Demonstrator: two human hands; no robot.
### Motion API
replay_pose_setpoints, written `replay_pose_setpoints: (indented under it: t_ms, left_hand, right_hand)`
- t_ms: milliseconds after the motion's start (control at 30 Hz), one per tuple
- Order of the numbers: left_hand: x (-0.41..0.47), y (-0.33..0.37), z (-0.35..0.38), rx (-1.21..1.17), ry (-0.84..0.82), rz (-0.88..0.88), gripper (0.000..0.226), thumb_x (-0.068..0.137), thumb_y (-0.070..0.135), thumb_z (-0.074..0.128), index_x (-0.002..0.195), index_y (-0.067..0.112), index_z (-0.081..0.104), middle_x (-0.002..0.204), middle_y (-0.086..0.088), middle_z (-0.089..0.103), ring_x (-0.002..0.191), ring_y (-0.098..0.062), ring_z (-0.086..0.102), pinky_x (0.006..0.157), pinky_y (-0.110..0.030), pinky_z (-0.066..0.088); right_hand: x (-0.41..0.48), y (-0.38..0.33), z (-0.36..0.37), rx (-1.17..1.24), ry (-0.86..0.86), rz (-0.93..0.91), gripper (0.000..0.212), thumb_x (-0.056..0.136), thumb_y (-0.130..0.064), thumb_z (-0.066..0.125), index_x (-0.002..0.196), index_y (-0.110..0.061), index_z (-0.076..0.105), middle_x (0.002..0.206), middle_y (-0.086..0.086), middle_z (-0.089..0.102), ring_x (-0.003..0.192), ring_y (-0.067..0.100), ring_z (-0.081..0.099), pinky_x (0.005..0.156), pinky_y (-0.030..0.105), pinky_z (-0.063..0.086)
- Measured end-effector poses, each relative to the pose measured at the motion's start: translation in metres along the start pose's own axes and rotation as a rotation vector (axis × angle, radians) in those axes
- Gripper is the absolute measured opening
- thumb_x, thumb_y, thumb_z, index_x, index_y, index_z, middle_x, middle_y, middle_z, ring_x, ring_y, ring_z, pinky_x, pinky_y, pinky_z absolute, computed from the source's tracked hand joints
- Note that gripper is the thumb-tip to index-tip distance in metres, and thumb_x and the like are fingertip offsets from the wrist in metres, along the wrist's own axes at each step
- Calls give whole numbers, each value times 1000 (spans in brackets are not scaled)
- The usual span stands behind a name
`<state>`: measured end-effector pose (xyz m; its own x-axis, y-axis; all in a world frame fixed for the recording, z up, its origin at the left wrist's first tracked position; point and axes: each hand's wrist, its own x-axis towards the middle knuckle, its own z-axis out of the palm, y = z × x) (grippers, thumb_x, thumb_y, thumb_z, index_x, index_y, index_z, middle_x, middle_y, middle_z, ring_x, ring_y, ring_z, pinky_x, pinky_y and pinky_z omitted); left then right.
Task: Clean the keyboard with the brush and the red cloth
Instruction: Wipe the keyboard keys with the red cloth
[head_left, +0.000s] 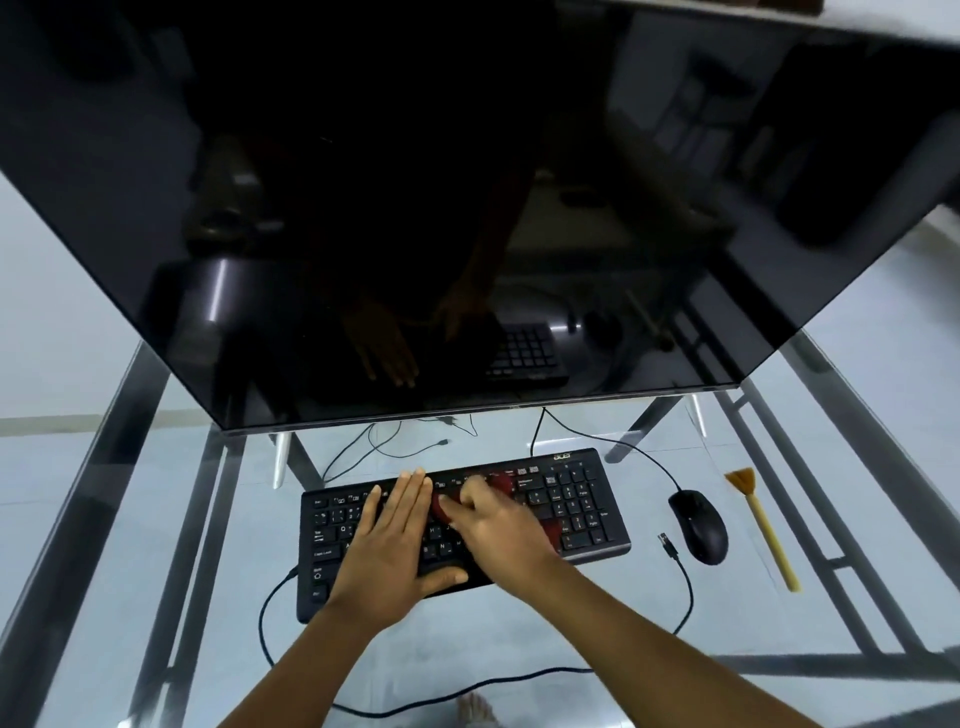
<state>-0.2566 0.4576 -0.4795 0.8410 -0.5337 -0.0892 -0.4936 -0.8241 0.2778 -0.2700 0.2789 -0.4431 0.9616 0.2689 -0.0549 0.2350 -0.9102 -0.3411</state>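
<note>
Though inverted, acer logo (562, 457) on keyboard (332, 525)

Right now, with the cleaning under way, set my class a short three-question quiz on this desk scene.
1. True or false: the brush lies on top of the keyboard.
2. What does the right hand hold against the keys? A) red cloth B) sponge C) paper towel
3. Which thing lies between the keyboard and the brush?

Key: 1 false, it lies on the glass to the right; 2 A; 3 the mouse.
</note>
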Motion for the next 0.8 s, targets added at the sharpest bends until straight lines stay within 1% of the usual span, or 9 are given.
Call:
replay_pose_setpoints:
  t_ms: [67,133,233,300,367,400,500,700,800]
  left_hand:
    - [1,3,0,-7,-16,-2,109,78,87,31,151,6,21,159,-6,18,148,-18,11,115,-43,6]
    - [1,2,-1,2,-26,-5,111,77,88,31,151,5,21,158,-7,19,147,-19,13,115,-44,5]
    - [0,-4,-8,14,-6,-30,116,73,91,29,152,7,18,159,-7,17,148,-19,10,115,-46,1]
    - [-6,-12,-14,-20,37,-96,123,67,94,32,152,7,16,160,-6,13,148,-18,5,116,-48,-3]
    - [-17,-28,-19,-67,73,-190,129,62,97,33,153,8,11,161,-4,5,148,-16,-1,118,-46,-8]
    - [-23,-37,-21,-86,74,-231,132,59,98,34,153,9,6,161,-2,0,148,-15,-6,118,-46,-10]
    - [-41,-56,-23,-146,37,-288,137,54,100,33,153,13,-6,159,3,-13,146,-12,-16,117,-47,-11]
    - [-56,-69,-21,-279,52,-273,132,58,95,44,152,19,-11,159,8,-17,144,-4,-19,118,-46,-6]
    - [-55,-68,-21,-318,84,-261,131,59,93,46,152,20,-9,159,9,-15,144,-2,-19,118,-43,-7]
  right_hand:
    - [5,18,-5,10,80,79,21,95,-46,46,98,-26,51,94,-5,58,80,18,60,63,31,44]
    - [11,29,-13,22,103,207,21,97,-44,43,103,-28,55,97,-9,53,77,14,57,69,32,48]
    - [6,13,-17,69,55,104,23,98,-37,44,110,-21,56,99,-3,57,82,13,58,65,27,43]
    - [-4,8,-19,23,-30,-39,25,98,-39,48,110,-20,57,93,-3,57,72,9,54,56,25,37]
    - [-8,25,-26,11,13,12,22,97,-41,50,106,-22,58,87,-3,59,58,10,51,48,27,40]
    - [-7,36,-32,22,62,116,21,96,-40,51,107,-24,60,85,-4,58,55,11,52,48,28,46]
    - [7,43,-38,40,123,246,29,96,-31,53,124,-31,63,100,-1,52,72,16,62,74,25,56]
    - [37,-6,-15,52,16,78,29,97,-23,55,125,-29,61,94,-11,42,63,6,48,64,12,51]
    - [34,22,-19,-15,-13,89,29,96,-24,56,123,-34,60,83,-16,35,63,1,45,65,18,57]
